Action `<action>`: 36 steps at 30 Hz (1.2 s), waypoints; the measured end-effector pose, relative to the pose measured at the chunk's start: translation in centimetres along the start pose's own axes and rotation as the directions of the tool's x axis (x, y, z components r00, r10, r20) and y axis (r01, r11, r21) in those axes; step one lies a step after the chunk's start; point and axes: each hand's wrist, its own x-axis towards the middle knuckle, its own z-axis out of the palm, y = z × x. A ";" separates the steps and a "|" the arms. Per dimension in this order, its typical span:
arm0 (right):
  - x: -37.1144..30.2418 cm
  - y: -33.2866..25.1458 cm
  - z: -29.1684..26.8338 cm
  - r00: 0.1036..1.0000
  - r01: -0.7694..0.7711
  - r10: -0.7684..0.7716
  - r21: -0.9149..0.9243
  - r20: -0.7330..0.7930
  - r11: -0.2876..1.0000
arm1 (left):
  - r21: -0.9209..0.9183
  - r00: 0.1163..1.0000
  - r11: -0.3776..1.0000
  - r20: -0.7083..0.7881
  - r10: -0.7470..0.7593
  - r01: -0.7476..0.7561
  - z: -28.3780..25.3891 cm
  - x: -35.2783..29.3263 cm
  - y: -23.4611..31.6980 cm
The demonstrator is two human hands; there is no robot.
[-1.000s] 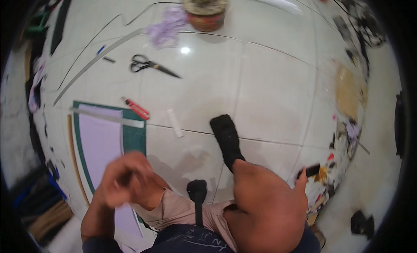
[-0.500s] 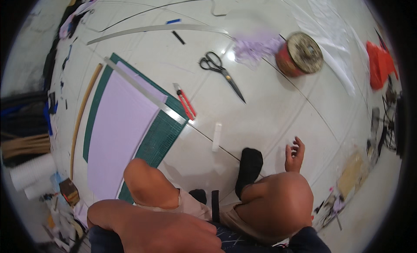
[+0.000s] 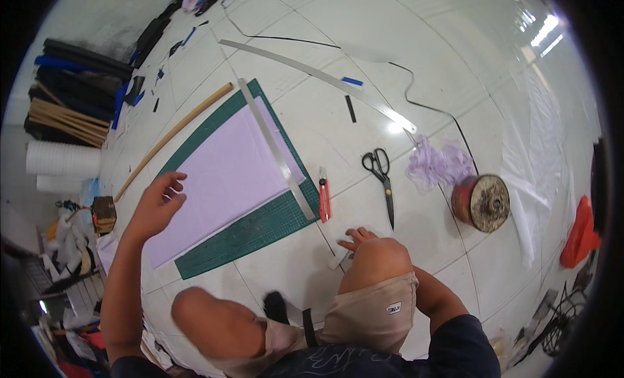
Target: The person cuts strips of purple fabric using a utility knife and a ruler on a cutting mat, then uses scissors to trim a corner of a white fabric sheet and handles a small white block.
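White floor tiles (image 3: 448, 86) spread glossily ahead of both hands, and a white roll (image 3: 62, 158) lies off past my left hand (image 3: 159, 206). That hand hangs loose at the left side of the lilac cloth (image 3: 221, 170), fingers curled a little and with nothing in them that I can see; whether it touches the cloth I can't tell. The cloth lies to the right of it, spread flat over the green cutting mat (image 3: 253, 232), with a metal ruler (image 3: 270, 144) across its far end. My right hand (image 3: 359, 240) is down by my right knee (image 3: 380, 264), fingers bent over a small white strip (image 3: 336, 261) on the tiles; the knee hides part of it, so I can't say whether they have gripped it. Just beyond those fingers sit a red cutter (image 3: 324, 199) and, a bit to the right, black scissors (image 3: 389, 199), both untouched.

I judge this to be a small fetching step, at the strip, with the cloth laid out and no hand on the ruler. To my mind the next move calls for a low, flat pinch, since the strip looks thin and could slide on smooth tile, while my left hand should leave the cloth alone so it doesn't crease
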 end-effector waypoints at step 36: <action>21.7 -2.8 -9.6 0.580 0.427 0.814 0.867 -0.046 -0.256 | 0.127 0.935 0.926 0.070 0.348 -0.355 19.5 37.8 -16.4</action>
